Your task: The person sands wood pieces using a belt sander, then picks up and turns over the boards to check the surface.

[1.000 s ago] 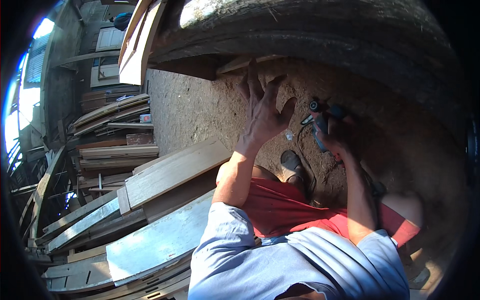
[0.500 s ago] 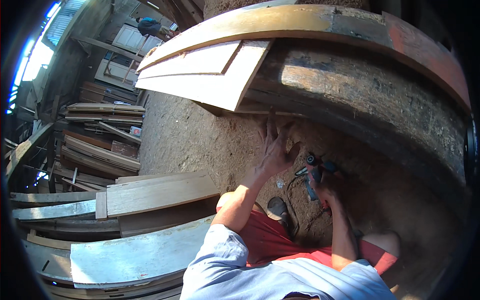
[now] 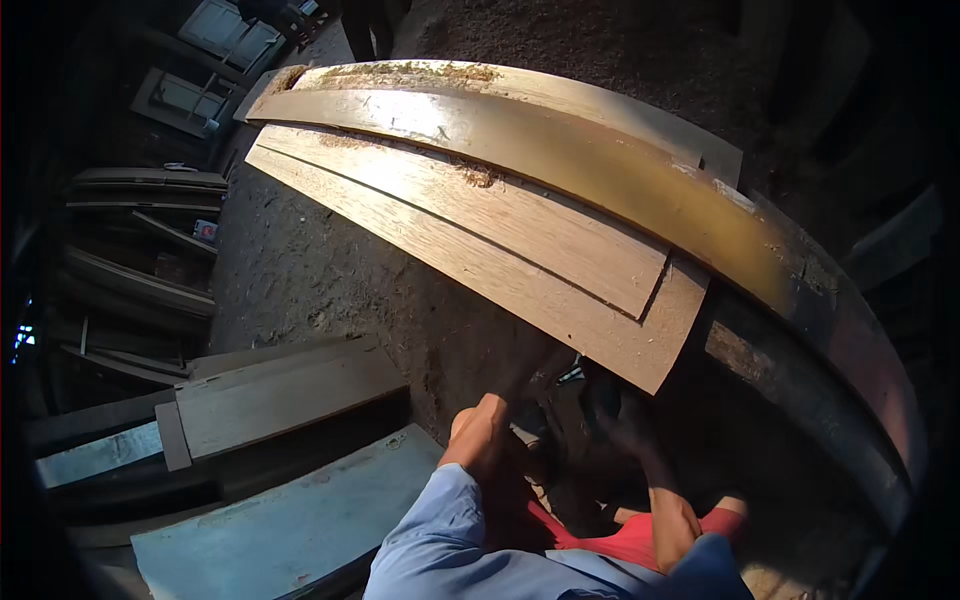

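Observation:
My left hand reaches forward into the shadow under the edge of a workbench, its wrist lit and its fingers stretched out against the dirt surface. My right hand is just to its right, deep in shadow, closed around a small dark power tool of which only a bluish glint shows. Right above both hands a pale wooden panel overhangs the bench edge. My blue sleeves and red garment fill the lower edge.
The long bench curves across the upper right, with a yellowish board lying beside the panel. Grey boards and a blue-grey sheet lie at lower left. Stacked timber stands at far left on the sawdust floor.
The view has swung upward, so the bench top and its panels now fill the picture. Both hands have dropped low in the frame and into shadow; they keep their places relative to each other.

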Demonstrator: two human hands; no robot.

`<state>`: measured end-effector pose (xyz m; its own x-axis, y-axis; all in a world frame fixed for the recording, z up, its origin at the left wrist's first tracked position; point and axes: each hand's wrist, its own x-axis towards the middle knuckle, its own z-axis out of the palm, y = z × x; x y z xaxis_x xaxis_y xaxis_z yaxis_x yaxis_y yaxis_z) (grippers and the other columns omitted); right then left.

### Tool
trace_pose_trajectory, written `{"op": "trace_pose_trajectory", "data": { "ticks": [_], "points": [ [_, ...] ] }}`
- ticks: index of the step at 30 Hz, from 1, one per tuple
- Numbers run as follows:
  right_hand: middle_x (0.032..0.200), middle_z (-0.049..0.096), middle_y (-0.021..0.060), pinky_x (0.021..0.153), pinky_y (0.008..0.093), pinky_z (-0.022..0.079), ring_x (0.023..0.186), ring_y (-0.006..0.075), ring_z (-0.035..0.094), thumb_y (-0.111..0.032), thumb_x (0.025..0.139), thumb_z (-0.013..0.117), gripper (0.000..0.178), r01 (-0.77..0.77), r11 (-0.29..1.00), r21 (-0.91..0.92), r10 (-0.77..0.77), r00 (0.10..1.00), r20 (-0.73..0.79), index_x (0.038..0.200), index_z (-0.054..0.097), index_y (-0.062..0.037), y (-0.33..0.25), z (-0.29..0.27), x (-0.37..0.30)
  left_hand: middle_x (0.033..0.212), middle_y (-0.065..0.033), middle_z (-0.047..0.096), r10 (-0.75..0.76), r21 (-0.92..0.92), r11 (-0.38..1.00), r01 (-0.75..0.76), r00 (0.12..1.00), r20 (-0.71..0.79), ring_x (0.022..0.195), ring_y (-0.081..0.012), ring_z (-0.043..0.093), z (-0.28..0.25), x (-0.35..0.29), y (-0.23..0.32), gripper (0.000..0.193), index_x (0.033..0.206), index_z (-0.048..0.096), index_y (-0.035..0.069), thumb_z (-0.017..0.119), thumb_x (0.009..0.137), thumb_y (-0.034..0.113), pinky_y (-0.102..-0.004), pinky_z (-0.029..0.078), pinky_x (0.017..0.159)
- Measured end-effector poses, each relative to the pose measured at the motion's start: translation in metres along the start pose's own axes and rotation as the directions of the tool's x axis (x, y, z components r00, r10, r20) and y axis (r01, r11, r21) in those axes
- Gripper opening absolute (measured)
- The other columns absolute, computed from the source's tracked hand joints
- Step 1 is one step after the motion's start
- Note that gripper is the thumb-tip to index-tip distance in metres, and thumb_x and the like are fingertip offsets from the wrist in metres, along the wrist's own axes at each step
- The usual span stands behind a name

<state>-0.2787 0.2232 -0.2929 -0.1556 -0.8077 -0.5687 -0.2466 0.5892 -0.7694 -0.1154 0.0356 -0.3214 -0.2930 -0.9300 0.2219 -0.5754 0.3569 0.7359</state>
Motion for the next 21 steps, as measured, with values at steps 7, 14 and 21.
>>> {"op": "trace_pose_trajectory", "data": {
  "ticks": [7,14,21],
  "points": [
    [0.104,0.069,0.0264,0.086,0.0425,0.052,0.096,0.0398,0.068,-0.034,0.086,0.067,0.053,-0.1,0.991,-0.087,0.124,0.933,0.338,0.12,0.061,0.006,-0.14,-0.029,-0.067,0.125,-0.0226,0.047,-0.534,0.21,0.814,0.542,0.84,-0.097,0.118,-0.0404,0.041,-0.118,-0.091,0.04,0.046,0.126,0.052,0.0,0.054,0.098,0.036,-0.0539,0.031,0.102],
    [0.106,0.067,0.0292,0.09,0.0461,0.052,0.101,0.0404,0.067,-0.029,0.08,0.068,0.051,0.234,0.971,-0.055,-0.211,0.94,0.27,0.117,0.061,0.0049,-0.263,-0.038,-0.126,0.118,-0.0206,0.054,-0.753,0.016,0.658,0.753,0.659,-0.005,0.113,-0.0386,0.048,-0.218,-0.146,0.167,0.038,0.12,0.054,0.003,0.043,0.106,0.036,-0.05,0.036,0.1],
    [0.1,0.068,0.027,0.084,0.0455,0.053,0.094,0.0376,0.07,-0.029,0.08,0.07,0.053,0.274,0.96,-0.06,-0.224,0.878,0.424,0.119,0.058,0.0045,-0.375,-0.102,-0.16,0.127,-0.0241,0.052,-0.602,-0.207,0.792,0.574,0.79,-0.115,0.119,-0.0349,0.048,-0.233,-0.097,0.294,0.06,0.136,0.048,-0.003,0.04,0.104,0.047,-0.0462,0.035,0.105]
  ]
}}
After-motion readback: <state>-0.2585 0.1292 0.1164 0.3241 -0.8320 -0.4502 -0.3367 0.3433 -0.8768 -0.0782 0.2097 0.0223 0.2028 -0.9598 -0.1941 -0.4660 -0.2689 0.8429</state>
